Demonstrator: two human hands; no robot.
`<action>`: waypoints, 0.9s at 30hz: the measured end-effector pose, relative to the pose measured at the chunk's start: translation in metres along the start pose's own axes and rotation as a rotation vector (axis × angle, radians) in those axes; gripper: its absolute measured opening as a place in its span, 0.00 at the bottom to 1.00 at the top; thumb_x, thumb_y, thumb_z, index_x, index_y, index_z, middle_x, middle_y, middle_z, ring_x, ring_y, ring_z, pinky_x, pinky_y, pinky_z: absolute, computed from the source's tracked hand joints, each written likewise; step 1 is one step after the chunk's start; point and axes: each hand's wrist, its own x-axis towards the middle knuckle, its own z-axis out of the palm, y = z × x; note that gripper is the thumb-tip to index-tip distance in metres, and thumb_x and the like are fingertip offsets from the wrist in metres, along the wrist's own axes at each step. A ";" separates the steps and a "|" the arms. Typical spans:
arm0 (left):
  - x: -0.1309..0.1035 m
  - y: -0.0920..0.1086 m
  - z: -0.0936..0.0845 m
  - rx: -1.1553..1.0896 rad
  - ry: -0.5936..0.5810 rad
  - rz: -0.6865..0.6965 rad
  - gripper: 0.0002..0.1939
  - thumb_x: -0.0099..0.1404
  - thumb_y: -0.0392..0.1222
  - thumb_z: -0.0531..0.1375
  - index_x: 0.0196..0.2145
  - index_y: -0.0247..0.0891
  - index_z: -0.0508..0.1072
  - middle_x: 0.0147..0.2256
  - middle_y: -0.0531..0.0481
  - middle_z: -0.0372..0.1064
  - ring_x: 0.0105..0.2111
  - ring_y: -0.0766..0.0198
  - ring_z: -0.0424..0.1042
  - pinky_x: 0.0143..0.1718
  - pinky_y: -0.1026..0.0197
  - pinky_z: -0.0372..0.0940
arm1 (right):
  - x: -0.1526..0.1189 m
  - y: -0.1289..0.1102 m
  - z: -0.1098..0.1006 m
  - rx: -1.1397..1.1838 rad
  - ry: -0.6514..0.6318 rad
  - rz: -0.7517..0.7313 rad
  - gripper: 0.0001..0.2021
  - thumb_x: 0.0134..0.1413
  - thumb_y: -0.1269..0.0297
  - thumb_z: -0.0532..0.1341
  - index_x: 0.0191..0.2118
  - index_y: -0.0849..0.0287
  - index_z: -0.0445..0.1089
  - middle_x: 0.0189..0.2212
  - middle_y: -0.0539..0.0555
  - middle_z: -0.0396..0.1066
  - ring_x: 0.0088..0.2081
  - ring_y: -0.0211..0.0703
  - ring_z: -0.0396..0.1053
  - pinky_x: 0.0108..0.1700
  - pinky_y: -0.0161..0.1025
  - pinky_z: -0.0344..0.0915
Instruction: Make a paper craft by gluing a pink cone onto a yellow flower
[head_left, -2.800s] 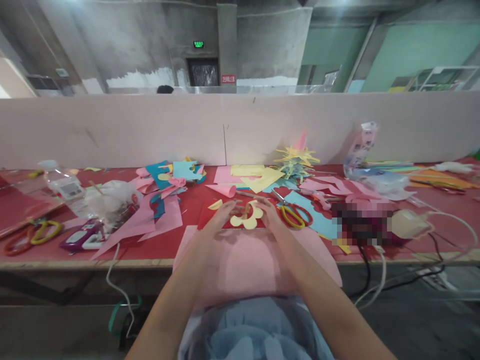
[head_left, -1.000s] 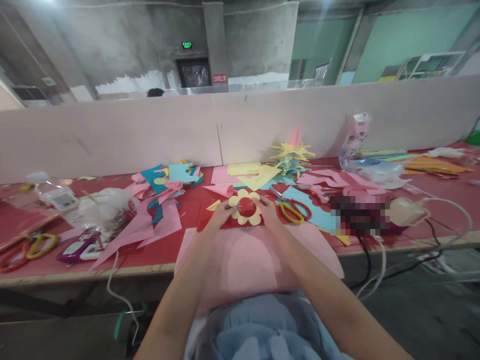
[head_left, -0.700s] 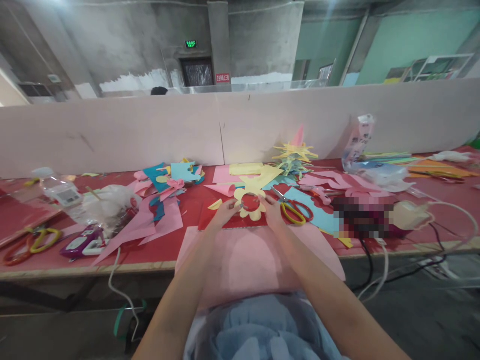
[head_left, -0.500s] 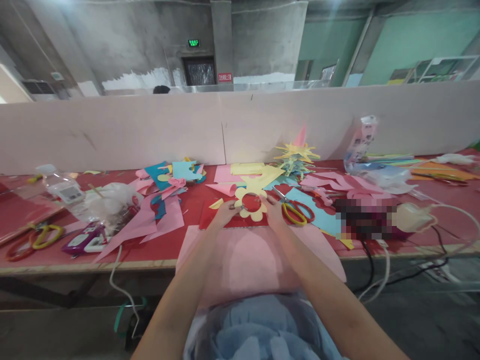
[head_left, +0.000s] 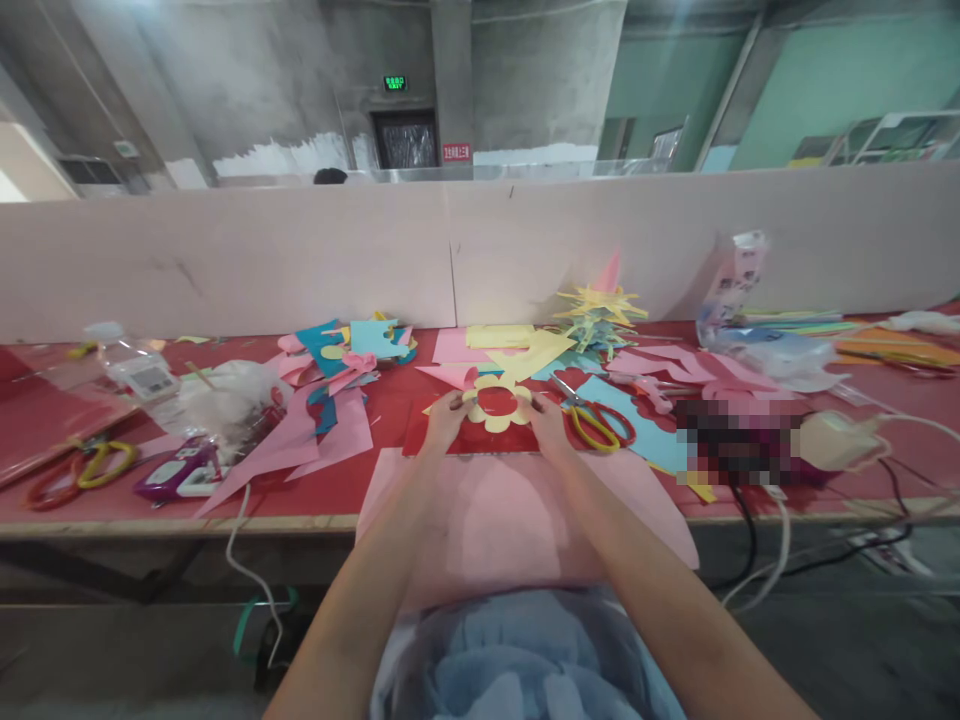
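Though hollow at centre, a pale yellow paper flower (head_left: 496, 423) (round-petalled).

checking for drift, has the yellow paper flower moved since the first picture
Yes: the flower has moved up in the picture, closer to the dark crack in the panel.

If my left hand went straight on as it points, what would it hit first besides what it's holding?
Probably the pink paper cone, just beyond your left hand and the yellow paper flower it grips, though depth is hard to judge.

Both hands (head_left: 446, 420) (head_left: 549, 422) in pinch grips
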 end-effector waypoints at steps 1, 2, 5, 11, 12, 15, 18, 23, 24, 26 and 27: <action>0.000 0.001 0.000 0.009 0.002 -0.002 0.13 0.52 0.49 0.59 0.27 0.35 0.69 0.26 0.51 0.69 0.28 0.64 0.68 0.30 0.65 0.60 | 0.001 0.002 0.000 0.000 0.003 -0.002 0.15 0.41 0.52 0.61 0.30 0.59 0.72 0.25 0.50 0.68 0.27 0.38 0.61 0.29 0.36 0.58; -0.001 0.001 0.000 0.018 0.000 -0.003 0.13 0.52 0.50 0.59 0.25 0.36 0.69 0.24 0.52 0.69 0.27 0.65 0.67 0.29 0.65 0.60 | 0.002 0.004 0.000 0.000 0.007 -0.004 0.15 0.41 0.52 0.61 0.29 0.59 0.72 0.26 0.50 0.68 0.27 0.39 0.61 0.30 0.36 0.58; -0.002 0.002 0.000 0.040 -0.011 -0.008 0.14 0.52 0.51 0.59 0.22 0.36 0.67 0.21 0.53 0.66 0.24 0.66 0.65 0.26 0.66 0.58 | 0.004 0.009 -0.001 0.011 0.003 -0.006 0.14 0.41 0.52 0.62 0.29 0.59 0.71 0.26 0.50 0.69 0.28 0.39 0.62 0.30 0.36 0.59; -0.002 0.001 0.001 0.057 -0.043 -0.005 0.17 0.51 0.51 0.58 0.17 0.38 0.60 0.16 0.57 0.57 0.20 0.69 0.60 0.23 0.67 0.54 | 0.003 0.007 -0.001 0.056 -0.035 0.003 0.17 0.41 0.50 0.61 0.34 0.58 0.71 0.31 0.51 0.72 0.32 0.42 0.66 0.33 0.38 0.62; -0.002 0.001 0.001 0.059 -0.048 -0.005 0.17 0.51 0.52 0.58 0.17 0.38 0.59 0.16 0.57 0.57 0.20 0.69 0.59 0.23 0.67 0.54 | 0.003 0.007 -0.001 0.058 -0.030 0.005 0.18 0.41 0.50 0.60 0.34 0.58 0.71 0.31 0.51 0.72 0.33 0.43 0.67 0.34 0.38 0.62; -0.003 0.003 0.001 0.067 -0.052 -0.003 0.17 0.51 0.52 0.59 0.17 0.38 0.60 0.16 0.58 0.56 0.20 0.69 0.58 0.23 0.67 0.53 | 0.003 0.006 -0.001 0.057 -0.001 0.001 0.18 0.42 0.48 0.60 0.34 0.57 0.71 0.35 0.52 0.72 0.37 0.44 0.67 0.38 0.39 0.63; -0.004 0.007 0.001 0.072 -0.053 -0.001 0.17 0.51 0.52 0.59 0.18 0.37 0.62 0.17 0.57 0.58 0.22 0.69 0.59 0.24 0.67 0.53 | 0.004 0.009 0.000 0.056 0.011 -0.002 0.17 0.41 0.48 0.60 0.31 0.57 0.70 0.41 0.54 0.71 0.39 0.45 0.67 0.39 0.39 0.63; -0.006 0.008 0.001 0.055 -0.090 -0.012 0.15 0.51 0.52 0.60 0.21 0.36 0.67 0.20 0.55 0.64 0.24 0.67 0.63 0.26 0.66 0.56 | 0.006 0.014 0.000 0.037 0.014 0.003 0.18 0.41 0.47 0.60 0.32 0.58 0.69 0.35 0.55 0.73 0.34 0.44 0.68 0.35 0.39 0.63; -0.006 0.007 0.002 0.047 -0.104 -0.015 0.15 0.51 0.52 0.60 0.23 0.36 0.69 0.21 0.54 0.65 0.25 0.66 0.64 0.26 0.66 0.57 | 0.006 0.015 -0.001 0.032 0.012 0.002 0.18 0.41 0.47 0.60 0.32 0.58 0.68 0.33 0.54 0.73 0.34 0.44 0.68 0.35 0.39 0.63; -0.007 0.006 0.002 0.032 -0.125 -0.022 0.15 0.51 0.52 0.60 0.26 0.35 0.71 0.23 0.53 0.68 0.26 0.64 0.66 0.28 0.65 0.59 | 0.005 0.013 -0.001 0.023 0.007 0.000 0.17 0.41 0.47 0.60 0.31 0.57 0.68 0.32 0.54 0.73 0.34 0.43 0.68 0.35 0.39 0.63; -0.007 0.006 0.003 0.025 -0.128 -0.024 0.15 0.51 0.52 0.60 0.26 0.35 0.72 0.24 0.52 0.69 0.27 0.64 0.67 0.29 0.64 0.59 | 0.005 0.012 -0.001 0.020 0.004 -0.002 0.17 0.42 0.47 0.60 0.30 0.57 0.68 0.33 0.54 0.73 0.34 0.43 0.67 0.35 0.38 0.63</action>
